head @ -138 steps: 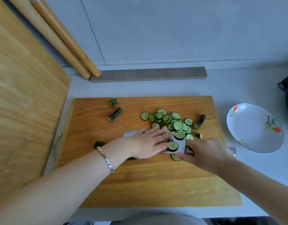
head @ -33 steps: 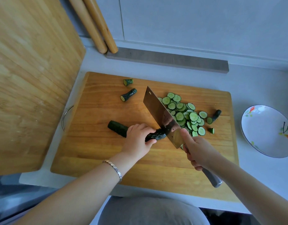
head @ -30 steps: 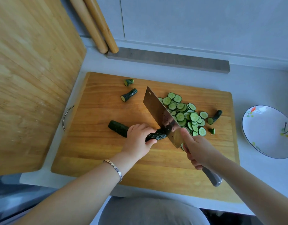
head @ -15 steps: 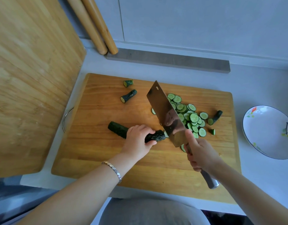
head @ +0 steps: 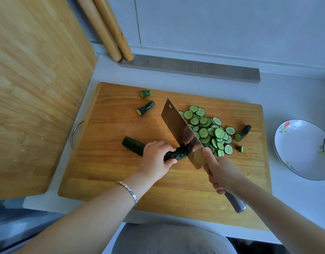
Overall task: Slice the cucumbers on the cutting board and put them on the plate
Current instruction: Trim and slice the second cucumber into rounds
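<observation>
Slicing is partway: slices (head: 207,131) pile toward the cutting board's (head: 112,162) right edge, none on the plate (head: 301,149), while the left hand's (head: 156,158) grip holds the remaining cucumber (head: 133,146) mid-board and the right hand (head: 222,173) clasps the cleaver (head: 180,131).

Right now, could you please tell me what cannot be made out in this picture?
All in the head view:
The middle of the cucumber is covered by the left hand.
Its cut end, and how deep the edge sits, hide behind the cleaver blade.
Part of the slice pile lies behind that blade.
Most of the knife handle is inside the right hand.
The plate is cut off by the right edge.
</observation>
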The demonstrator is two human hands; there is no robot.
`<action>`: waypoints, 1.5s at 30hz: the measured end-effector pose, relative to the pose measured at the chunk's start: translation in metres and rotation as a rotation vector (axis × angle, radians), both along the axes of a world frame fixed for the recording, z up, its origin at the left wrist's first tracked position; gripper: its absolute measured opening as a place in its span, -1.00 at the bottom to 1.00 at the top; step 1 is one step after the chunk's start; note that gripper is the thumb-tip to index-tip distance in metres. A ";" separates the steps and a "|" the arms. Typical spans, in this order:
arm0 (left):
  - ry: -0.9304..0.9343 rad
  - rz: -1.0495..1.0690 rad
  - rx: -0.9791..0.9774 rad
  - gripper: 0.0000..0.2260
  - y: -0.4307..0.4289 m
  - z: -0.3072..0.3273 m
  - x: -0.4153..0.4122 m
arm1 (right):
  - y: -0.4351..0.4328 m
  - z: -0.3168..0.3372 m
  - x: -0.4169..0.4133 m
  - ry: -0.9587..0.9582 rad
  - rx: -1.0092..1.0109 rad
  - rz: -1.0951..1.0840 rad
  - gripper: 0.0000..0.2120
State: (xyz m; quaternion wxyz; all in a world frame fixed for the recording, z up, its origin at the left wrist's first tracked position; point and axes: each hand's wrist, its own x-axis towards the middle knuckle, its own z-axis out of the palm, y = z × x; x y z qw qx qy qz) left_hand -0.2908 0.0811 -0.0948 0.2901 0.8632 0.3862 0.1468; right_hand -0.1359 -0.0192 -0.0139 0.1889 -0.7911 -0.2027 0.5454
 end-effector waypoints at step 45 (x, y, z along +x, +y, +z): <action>-0.018 0.001 -0.011 -0.76 0.002 0.001 0.000 | -0.012 0.003 -0.002 -0.087 0.035 0.028 -0.46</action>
